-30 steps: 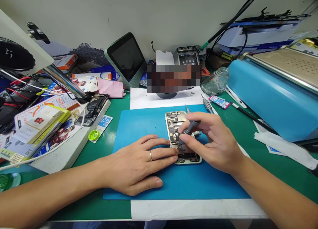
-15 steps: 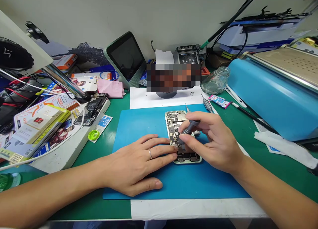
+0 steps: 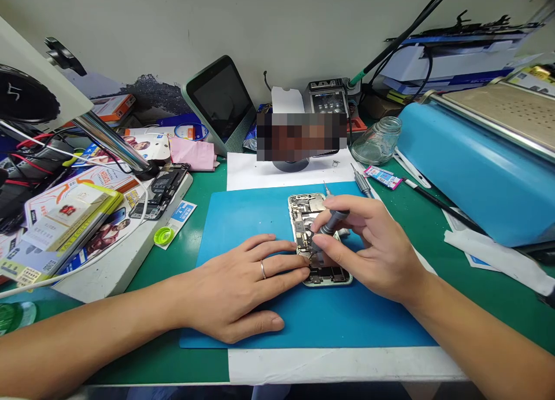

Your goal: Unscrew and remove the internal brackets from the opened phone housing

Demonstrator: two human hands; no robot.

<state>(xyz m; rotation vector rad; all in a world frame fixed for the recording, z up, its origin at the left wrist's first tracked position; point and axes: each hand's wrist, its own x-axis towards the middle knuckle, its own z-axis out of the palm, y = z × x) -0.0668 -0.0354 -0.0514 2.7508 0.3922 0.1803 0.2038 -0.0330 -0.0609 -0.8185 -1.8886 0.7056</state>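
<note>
An opened phone (image 3: 307, 213) with bare circuitry lies on a blue mat (image 3: 247, 215) in the middle of the bench. My left hand (image 3: 236, 287) rests flat on the mat, fingers stretched out, fingertips pressing the phone's left edge; a ring is on one finger. My right hand (image 3: 373, 247) pinches a grey screwdriver (image 3: 332, 222), its tip down inside the phone near the middle of the board.
Another screwdriver (image 3: 361, 183) and a glass jar (image 3: 377, 140) lie behind the mat. A big blue machine (image 3: 472, 163) fills the right. A dark tablet (image 3: 221, 102), a dismantled phone (image 3: 162, 189) and boxes (image 3: 65, 221) crowd the left. White paper (image 3: 286, 171) lies beyond the mat.
</note>
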